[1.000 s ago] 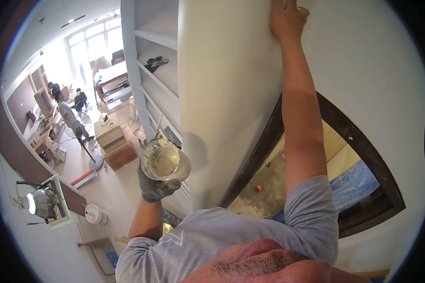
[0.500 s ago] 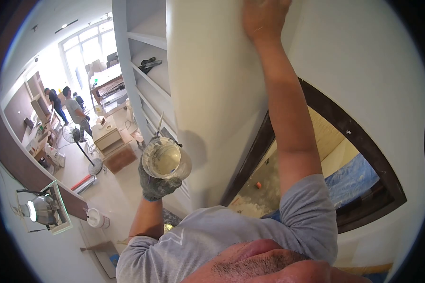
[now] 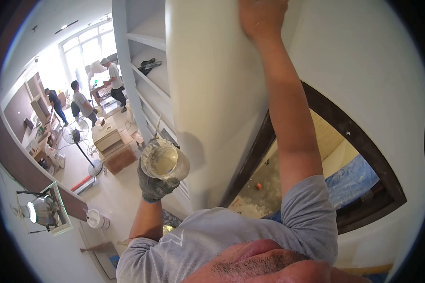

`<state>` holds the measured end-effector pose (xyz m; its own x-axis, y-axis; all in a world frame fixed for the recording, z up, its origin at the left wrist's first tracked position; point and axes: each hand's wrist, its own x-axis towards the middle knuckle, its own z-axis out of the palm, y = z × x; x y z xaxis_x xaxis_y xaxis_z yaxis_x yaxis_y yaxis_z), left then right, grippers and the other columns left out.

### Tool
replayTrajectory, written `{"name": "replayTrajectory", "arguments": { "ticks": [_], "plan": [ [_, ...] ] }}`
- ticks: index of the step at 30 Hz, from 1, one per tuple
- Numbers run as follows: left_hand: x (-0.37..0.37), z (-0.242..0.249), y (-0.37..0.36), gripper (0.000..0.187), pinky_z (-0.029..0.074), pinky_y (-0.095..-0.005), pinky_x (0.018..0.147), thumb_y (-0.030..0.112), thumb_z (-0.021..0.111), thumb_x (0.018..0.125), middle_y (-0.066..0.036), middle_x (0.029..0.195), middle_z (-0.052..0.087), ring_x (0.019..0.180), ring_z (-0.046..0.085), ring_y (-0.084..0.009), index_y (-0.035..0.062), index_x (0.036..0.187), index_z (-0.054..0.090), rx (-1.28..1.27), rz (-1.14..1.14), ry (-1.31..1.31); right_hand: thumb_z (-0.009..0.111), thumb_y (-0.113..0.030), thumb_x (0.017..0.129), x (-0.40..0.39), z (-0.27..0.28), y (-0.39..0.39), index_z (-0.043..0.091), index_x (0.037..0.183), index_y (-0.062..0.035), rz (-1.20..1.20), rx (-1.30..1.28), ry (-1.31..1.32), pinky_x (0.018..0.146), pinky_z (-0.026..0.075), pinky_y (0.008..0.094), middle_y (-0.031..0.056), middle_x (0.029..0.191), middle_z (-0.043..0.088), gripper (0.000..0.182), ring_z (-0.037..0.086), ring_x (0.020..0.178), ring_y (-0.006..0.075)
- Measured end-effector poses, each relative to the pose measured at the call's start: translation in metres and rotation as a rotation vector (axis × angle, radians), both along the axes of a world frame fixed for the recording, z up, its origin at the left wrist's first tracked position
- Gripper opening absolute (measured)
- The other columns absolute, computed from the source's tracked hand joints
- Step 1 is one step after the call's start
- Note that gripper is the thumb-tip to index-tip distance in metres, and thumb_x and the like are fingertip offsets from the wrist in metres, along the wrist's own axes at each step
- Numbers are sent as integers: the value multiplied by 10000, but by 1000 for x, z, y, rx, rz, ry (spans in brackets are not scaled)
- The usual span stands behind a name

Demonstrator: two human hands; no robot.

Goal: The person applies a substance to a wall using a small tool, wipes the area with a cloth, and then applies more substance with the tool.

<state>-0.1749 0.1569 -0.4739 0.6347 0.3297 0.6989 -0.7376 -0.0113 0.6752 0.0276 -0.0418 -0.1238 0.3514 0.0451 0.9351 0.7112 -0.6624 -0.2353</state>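
Note:
My left hand (image 3: 152,184), in a dark grey knitted glove, is wrapped round a clear plastic tub (image 3: 164,160) of pale, creamy material. A thin tool (image 3: 158,126) sticks up beside the tub's rim. My right hand (image 3: 263,19) is bare and raised to the top edge of the view, against the smooth cream wall panel (image 3: 217,94). Its fingertips are cut off by the frame, so what they hold, if anything, is hidden. The tub casts a shadow on the panel.
White shelves (image 3: 146,41) stand left of the panel, with dark tools (image 3: 148,66) on one. A dark-framed opening (image 3: 359,127) lies right. Several people, wooden boxes (image 3: 111,141), a fan (image 3: 76,137), a white bucket (image 3: 97,219) and a lit work lamp (image 3: 42,210) are further left.
My right hand has shifted slightly left, and the tub slightly left too. In the background one person has turned and moved right, and another person now shows by the workbench.

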Motion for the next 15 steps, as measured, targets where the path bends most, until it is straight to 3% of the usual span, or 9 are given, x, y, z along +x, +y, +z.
{"name": "replayTrajectory", "arguments": {
  "ticks": [3,6,9,15],
  "plan": [
    [2,-4,-2,1077,503,-432,1033,365,984,605,-159,1338,601,1210,609,-273,-24,1443,430,32,23,8,382,-697,990,10,-11,2,241,1566,71,-28,-121,-280,1068,377,487,267,1277,420,970,464,1176,366],
    [3,-6,-2,1068,490,-452,1044,389,971,620,-163,1341,600,1220,601,-285,-13,1449,431,55,17,-27,389,-702,986,28,-8,0,246,1561,78,115,232,-114,1082,371,487,275,1286,425,980,460,1194,381],
    [0,-3,-1,1045,521,-411,1012,333,983,607,-151,1315,617,1178,630,-256,-36,1423,444,23,28,-26,401,-699,984,37,3,-15,253,1560,76,30,264,61,1089,368,491,285,1302,422,977,457,1207,393],
    [-6,-6,6,1030,526,-401,989,407,969,612,-159,1275,643,1156,642,-259,-40,1395,471,172,228,54,409,-679,991,33,0,-11,256,1559,77,-8,137,-32,1093,362,495,294,1307,419,958,458,1209,395]
  ]
}}
